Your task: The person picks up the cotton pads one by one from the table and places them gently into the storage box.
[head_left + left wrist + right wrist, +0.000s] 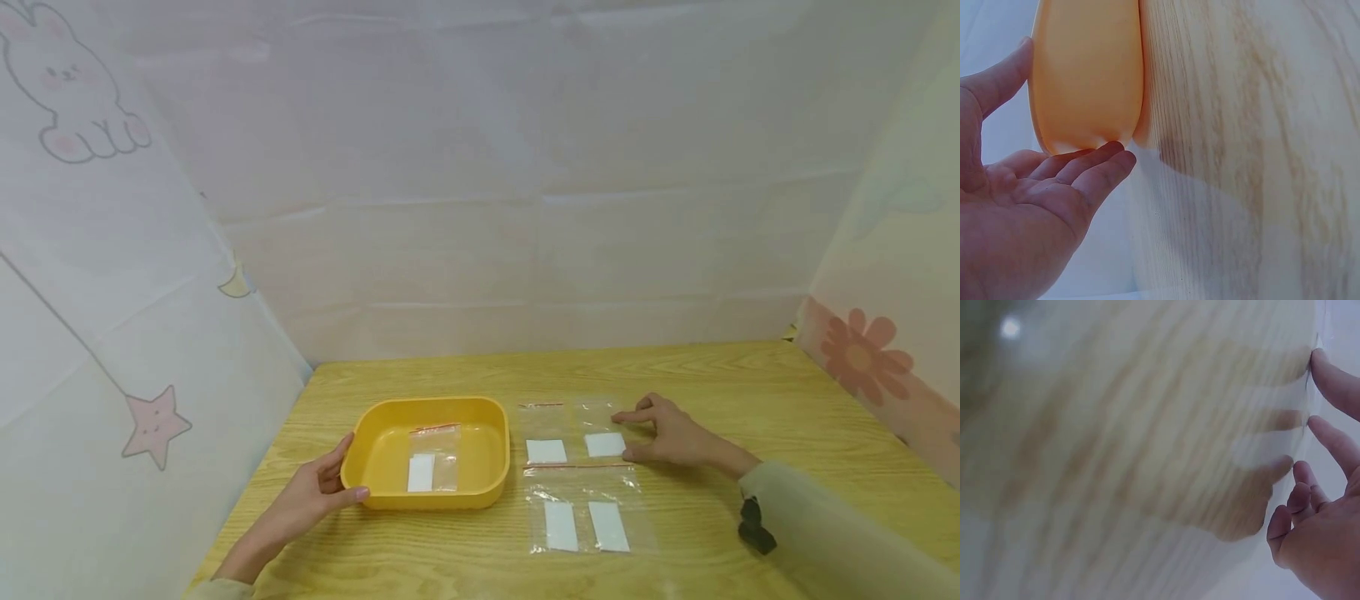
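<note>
We see two clear zip bags nearest us on the counter [712,375], the near left bag [558,521] and near right bag [609,523], each with a white card inside, both untouched; just behind them lie the far left bag [545,442] and the far right bag [603,433]; our right hand [663,433] rests on the far right bag's edge, index finger and thumb stretched out flat on it, fingers fairly straight, not pinching as far as we can tell; right wrist view is blurry, only shows fingertips against a clear film.

Left of the bags sits the yellow tray [386,492]; our left hand [318,492] cups its near left corner, thumb on the rim, fingers straight against the outer wall, relaxed and wide; one bag in the tray [433,458] already lies inside with its card.

We judge one bag placed, four left on the counter; early stage.

Nothing blocks the way between bags and tray; patterned cloth walls [480,208] close in the back and sides.
</note>
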{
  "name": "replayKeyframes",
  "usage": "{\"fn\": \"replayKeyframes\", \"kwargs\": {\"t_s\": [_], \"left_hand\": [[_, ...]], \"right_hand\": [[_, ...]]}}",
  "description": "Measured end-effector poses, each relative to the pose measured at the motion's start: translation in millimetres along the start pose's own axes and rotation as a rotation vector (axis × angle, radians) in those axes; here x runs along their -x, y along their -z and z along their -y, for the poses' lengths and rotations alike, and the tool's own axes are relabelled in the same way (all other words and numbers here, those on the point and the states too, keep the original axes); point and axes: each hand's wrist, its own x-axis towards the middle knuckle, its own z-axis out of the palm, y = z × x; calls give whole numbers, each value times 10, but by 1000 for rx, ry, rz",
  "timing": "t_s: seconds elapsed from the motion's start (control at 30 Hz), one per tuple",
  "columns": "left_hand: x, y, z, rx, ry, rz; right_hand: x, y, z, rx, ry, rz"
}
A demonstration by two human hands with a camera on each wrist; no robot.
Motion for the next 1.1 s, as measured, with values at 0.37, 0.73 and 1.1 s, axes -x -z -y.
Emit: {"fn": "replayKeyframes", "kwargs": {"t_s": [0.37,0.73,1.1], "left_hand": [[-10,6,31,1,-1,-1],[-7,12,18,-2,-6,2],[0,19,11,21,-13,16]], "right_hand": [[-33,-19,-11,-19,-56,9],[-2,-96,70,74,-31,-72],[23,-169,211,11,-56,-160]]}}
